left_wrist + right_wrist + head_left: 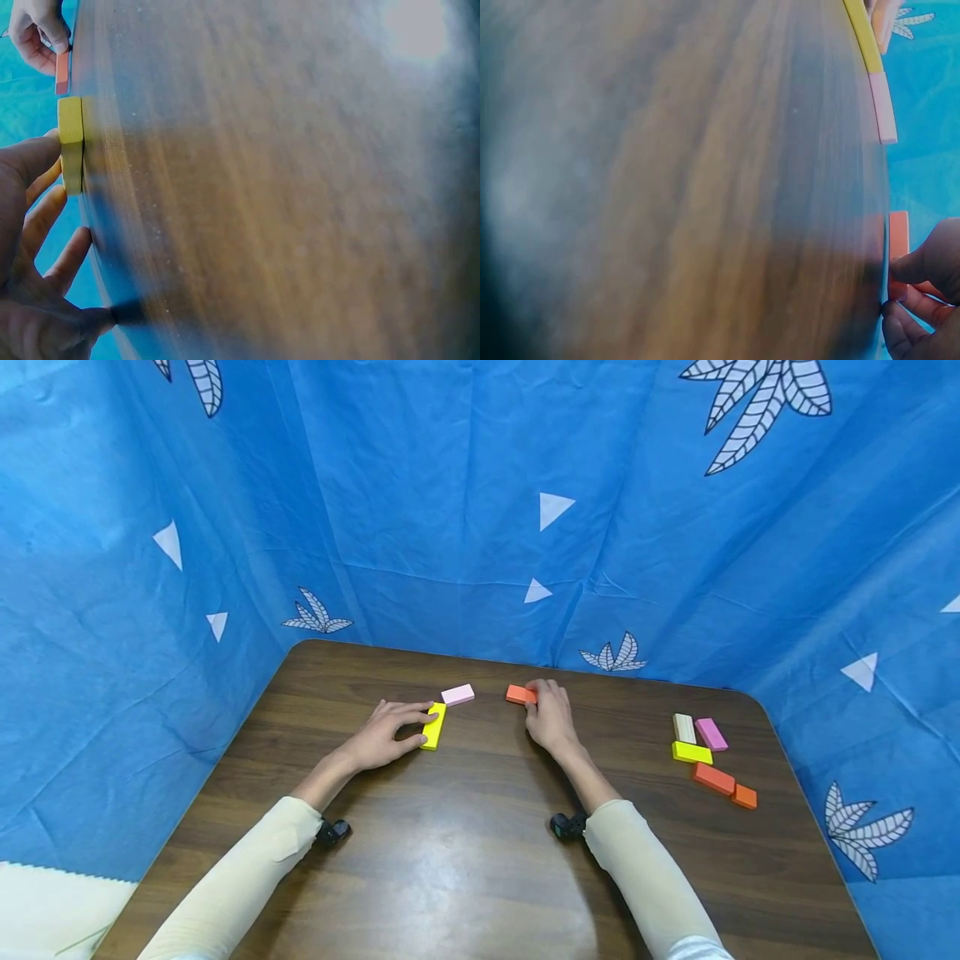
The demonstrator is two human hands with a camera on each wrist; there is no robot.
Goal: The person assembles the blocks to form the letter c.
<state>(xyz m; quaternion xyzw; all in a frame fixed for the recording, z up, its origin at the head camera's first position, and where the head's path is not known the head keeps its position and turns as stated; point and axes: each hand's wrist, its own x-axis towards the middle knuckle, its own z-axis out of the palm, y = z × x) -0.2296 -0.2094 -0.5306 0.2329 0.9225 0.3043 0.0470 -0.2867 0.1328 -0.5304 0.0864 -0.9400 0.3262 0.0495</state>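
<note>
My left hand (386,735) is at a yellow block (433,727) on the wooden table, thumb at its near left edge and a finger reaching across its top. In the left wrist view, the thumb and fingertips meet the yellow block (71,146), while the outer fingers spread away from it. A pale pink block (458,695) lies end to corner with the yellow one. To the right of these, my right hand (551,714) pinches an orange block (517,694) by its right end. The right wrist view shows thumb and fingers around that orange block (898,232).
On the right side of the table (450,860) lies a loose group: a cream block (684,728), a pink block (711,734), another yellow block (692,752), a red-orange block (713,778) and a short orange block (745,797). A blue patterned curtain (420,527) hangs behind the table.
</note>
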